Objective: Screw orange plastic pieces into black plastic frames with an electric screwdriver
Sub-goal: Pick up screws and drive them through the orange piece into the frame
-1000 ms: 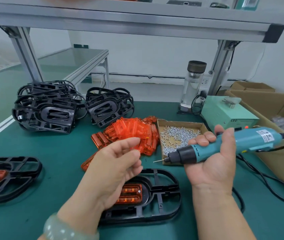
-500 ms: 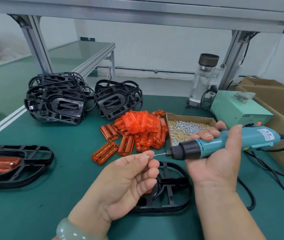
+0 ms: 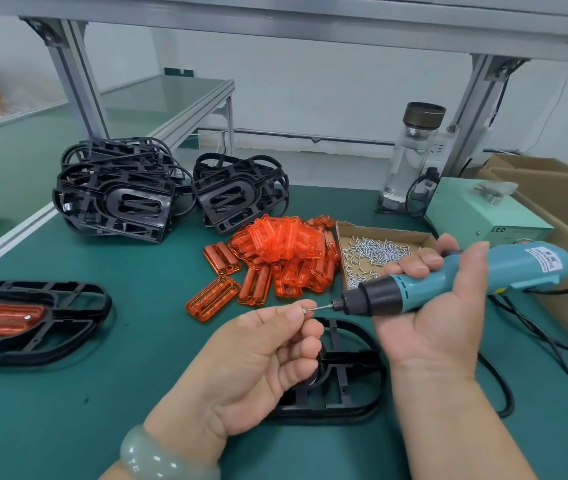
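Biggest stuff first: the spare black frames (image 3: 116,199) were heaped well behind the working frame (image 3: 348,386), with the pile of orange pieces (image 3: 282,258) between the two and a finished frame (image 3: 33,317) off to its left. The working frame lay flat on the green mat (image 3: 137,375), right under both hands.

The right hand (image 3: 438,320) had its fingers wrapped round the electric screwdriver (image 3: 449,282), held level above the frame's far edge, bit (image 3: 322,307) pointing left. The left hand (image 3: 251,362) hovered over the frame's left half, thumb and forefinger pinched on a single screw (image 3: 305,310) right at the bit tip, other fingers curled in.

So I'd call this the loading step, getting the screw onto the bit. Next it'd need tipping the driver down onto a hole in the frame, kept square so the screw didn't drop.

Hard to call: the left hand covered that half of the frame, so no idea if an orange piece sat there. The screw was too tiny to tell if it had caught on the bit.
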Demonstrator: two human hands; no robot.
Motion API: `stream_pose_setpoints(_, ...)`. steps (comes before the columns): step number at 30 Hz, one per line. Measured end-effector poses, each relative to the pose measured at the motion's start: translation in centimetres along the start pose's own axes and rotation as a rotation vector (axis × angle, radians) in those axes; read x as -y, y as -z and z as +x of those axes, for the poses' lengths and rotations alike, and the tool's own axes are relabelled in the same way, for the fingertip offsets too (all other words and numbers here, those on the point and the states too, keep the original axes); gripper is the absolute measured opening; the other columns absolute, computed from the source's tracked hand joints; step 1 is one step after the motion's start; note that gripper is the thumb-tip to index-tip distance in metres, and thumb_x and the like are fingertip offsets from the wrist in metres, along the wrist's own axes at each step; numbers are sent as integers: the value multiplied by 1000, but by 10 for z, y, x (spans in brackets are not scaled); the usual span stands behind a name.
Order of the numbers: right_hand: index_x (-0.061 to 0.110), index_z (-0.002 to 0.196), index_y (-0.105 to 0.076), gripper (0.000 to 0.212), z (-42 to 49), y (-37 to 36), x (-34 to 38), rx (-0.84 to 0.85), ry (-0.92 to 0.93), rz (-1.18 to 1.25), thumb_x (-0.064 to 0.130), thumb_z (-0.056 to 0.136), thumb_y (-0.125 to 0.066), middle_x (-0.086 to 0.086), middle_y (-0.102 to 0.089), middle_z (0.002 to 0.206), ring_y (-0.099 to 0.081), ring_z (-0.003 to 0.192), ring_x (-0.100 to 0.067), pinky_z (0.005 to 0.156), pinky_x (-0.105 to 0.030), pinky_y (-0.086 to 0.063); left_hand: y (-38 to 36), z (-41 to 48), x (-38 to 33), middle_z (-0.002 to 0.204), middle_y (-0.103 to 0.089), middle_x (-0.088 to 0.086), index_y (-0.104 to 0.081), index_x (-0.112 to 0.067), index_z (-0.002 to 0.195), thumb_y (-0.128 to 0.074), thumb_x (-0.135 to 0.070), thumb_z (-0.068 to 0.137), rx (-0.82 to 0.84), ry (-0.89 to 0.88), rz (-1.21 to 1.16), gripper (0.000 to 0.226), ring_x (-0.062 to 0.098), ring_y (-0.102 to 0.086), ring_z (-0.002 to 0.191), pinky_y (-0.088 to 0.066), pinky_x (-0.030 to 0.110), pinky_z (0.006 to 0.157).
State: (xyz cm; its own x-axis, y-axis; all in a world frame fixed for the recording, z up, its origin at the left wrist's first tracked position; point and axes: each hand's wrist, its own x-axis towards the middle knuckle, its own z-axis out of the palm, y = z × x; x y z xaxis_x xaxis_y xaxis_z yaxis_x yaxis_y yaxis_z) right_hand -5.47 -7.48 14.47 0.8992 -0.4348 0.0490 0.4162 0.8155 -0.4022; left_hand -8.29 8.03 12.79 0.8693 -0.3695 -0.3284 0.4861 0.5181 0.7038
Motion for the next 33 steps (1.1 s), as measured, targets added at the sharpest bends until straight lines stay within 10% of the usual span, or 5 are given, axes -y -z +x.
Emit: stream_pose_setpoints(33,24,91,-52,21,-4,-1,-4,62,42,-30,42,83,-60,12,-49,61,-46,49,-3,55,-16,-44,0,7,5,66,-69,3,-75,-24,77,-63,-17,87,-132,-390,502,17,11,-64,56,-50,20,50)
